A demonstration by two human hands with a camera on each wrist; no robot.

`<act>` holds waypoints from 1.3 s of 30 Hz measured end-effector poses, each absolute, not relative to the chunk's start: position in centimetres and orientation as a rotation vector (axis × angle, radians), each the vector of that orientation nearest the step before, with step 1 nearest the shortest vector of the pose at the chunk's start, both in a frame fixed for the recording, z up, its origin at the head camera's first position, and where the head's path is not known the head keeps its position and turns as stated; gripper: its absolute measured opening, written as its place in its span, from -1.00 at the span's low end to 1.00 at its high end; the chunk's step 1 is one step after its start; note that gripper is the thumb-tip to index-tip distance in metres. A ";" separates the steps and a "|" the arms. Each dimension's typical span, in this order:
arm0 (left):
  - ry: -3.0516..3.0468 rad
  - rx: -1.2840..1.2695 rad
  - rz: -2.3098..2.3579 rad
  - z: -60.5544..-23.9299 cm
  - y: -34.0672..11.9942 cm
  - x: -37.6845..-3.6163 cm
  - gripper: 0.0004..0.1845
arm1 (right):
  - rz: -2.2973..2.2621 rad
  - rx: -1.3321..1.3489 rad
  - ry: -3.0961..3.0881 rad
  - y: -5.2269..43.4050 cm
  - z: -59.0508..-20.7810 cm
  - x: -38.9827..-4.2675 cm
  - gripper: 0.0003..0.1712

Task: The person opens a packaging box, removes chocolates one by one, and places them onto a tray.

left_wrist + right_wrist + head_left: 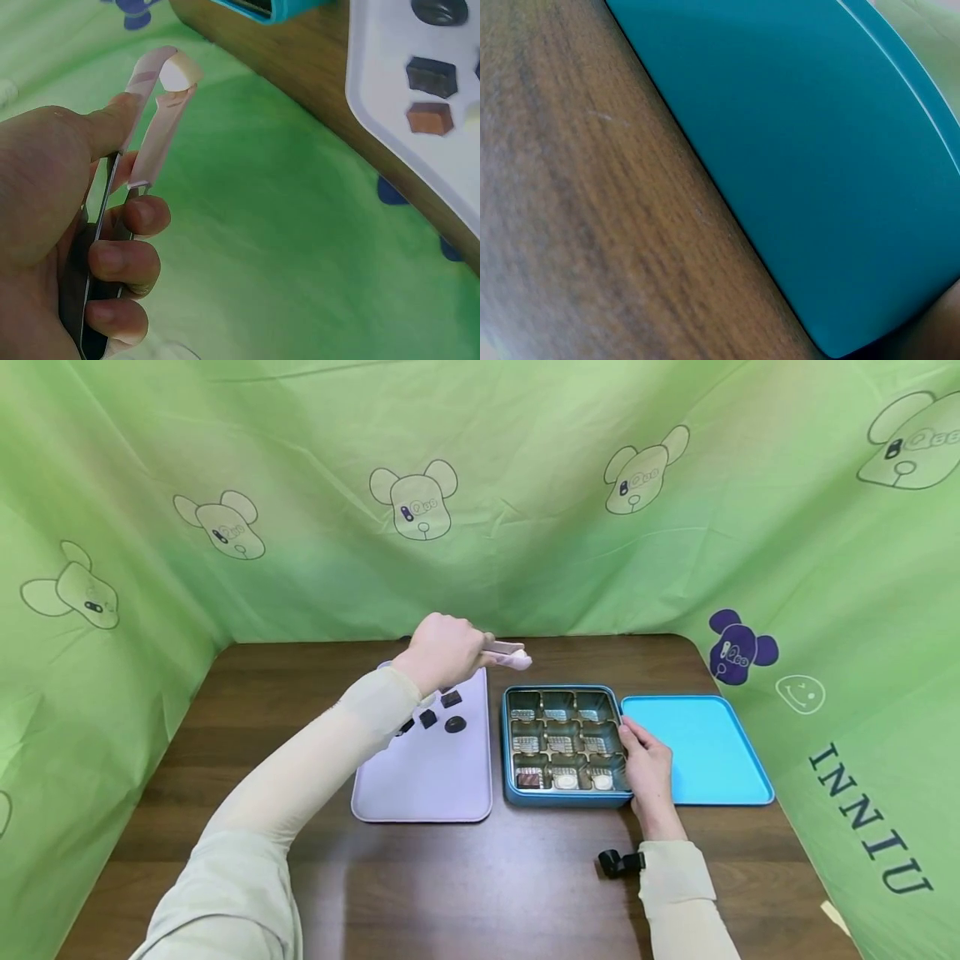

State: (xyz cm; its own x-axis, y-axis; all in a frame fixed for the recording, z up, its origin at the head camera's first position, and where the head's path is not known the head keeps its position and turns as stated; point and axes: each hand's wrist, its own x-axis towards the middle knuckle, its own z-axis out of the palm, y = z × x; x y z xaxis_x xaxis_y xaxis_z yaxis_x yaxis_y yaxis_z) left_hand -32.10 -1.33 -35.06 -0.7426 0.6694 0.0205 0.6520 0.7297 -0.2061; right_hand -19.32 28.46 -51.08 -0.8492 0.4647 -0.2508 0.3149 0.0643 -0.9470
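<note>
My left hand (446, 653) grips a pair of tongs (154, 146) with pale pink tips, above the far right of the lilac tray (423, 789). A small white chocolate (180, 73) is pinched between the tips. To the right of the tray stands a blue tin box (567, 801) with a gold divided insert. Its near row holds a brown chocolate (528, 781) and two white ones (565, 780); the other compartments show no chocolates. My right hand (651, 777) holds the box's right side, thumb at the rim.
Several dark chocolates (455, 724) lie on the tray's far half, partly hidden by my left arm. A bright blue lid (708, 752) lies right of the box. Green printed cloth (517, 577) hangs behind and beside the wooden table (450, 893).
</note>
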 end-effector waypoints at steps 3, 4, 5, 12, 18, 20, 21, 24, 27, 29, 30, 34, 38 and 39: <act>-2.878 -1.036 0.244 -35.2 -2.4 -32.2 -0.61 | 1.905 -0.811 -2.204 28.5 -51.0 -19.3 -0.42; -2.888 -1.024 0.237 -35.3 -2.7 -32.3 -0.62 | 1.906 -0.810 -2.206 28.5 -51.0 -19.2 -0.42; -2.899 -1.015 0.233 -35.4 -3.0 -32.3 -0.63 | 1.907 -0.809 -2.204 28.5 -51.0 -19.2 -0.41; -2.974 -0.978 0.230 -36.7 -4.5 -32.5 -0.66 | 1.900 -0.809 -2.202 28.5 -51.0 -19.1 -0.40; -2.985 -0.962 0.231 -37.9 -5.6 -32.5 -0.66 | 1.903 -0.802 -2.198 28.5 -51.0 -19.3 -0.41; -2.982 -0.963 0.244 -38.4 -5.9 -32.5 -0.66 | 1.905 -0.802 -2.195 28.5 -51.0 -19.3 -0.40; -2.981 -0.961 0.253 -38.7 -6.0 -32.4 -0.66 | 1.907 -0.803 -2.192 28.5 -51.0 -19.4 -0.40; -2.991 -0.965 0.281 -39.8 -6.3 -32.3 -0.63 | 1.909 -0.802 -2.191 28.5 -51.0 -19.4 -0.40; -3.022 -0.967 0.303 -40.9 -6.5 -32.1 -0.61 | 1.904 -0.803 -2.186 28.6 -51.1 -19.3 -0.41; -3.051 -0.964 0.313 -41.6 -6.6 -32.0 -0.60 | 1.901 -0.800 -2.188 28.6 -51.1 -19.3 -0.42; -3.064 -0.964 0.310 -42.0 -6.6 -32.0 -0.59 | 1.903 -0.798 -2.187 28.6 -51.1 -19.3 -0.42; -3.093 -0.972 0.293 -43.1 -6.8 -31.7 -0.59 | 1.905 -0.794 -2.196 28.5 -51.3 -19.3 -0.42; -3.083 -0.972 0.281 -43.7 -7.0 -31.5 -0.64 | 1.906 -0.797 -2.197 28.5 -51.3 -19.3 -0.42; -3.078 -0.969 0.276 -43.8 -7.0 -31.5 -0.64 | 1.907 -0.798 -2.197 28.5 -51.2 -19.3 -0.42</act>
State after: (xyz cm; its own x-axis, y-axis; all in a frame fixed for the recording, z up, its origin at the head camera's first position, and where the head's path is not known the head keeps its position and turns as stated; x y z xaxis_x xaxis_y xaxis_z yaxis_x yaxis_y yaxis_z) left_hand -31.51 -6.99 -43.78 -0.8167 0.5589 -0.1433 0.5755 0.8070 -0.1326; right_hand -19.25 28.48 -51.25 -0.8529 0.4624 -0.2422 0.3047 0.0642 -0.9503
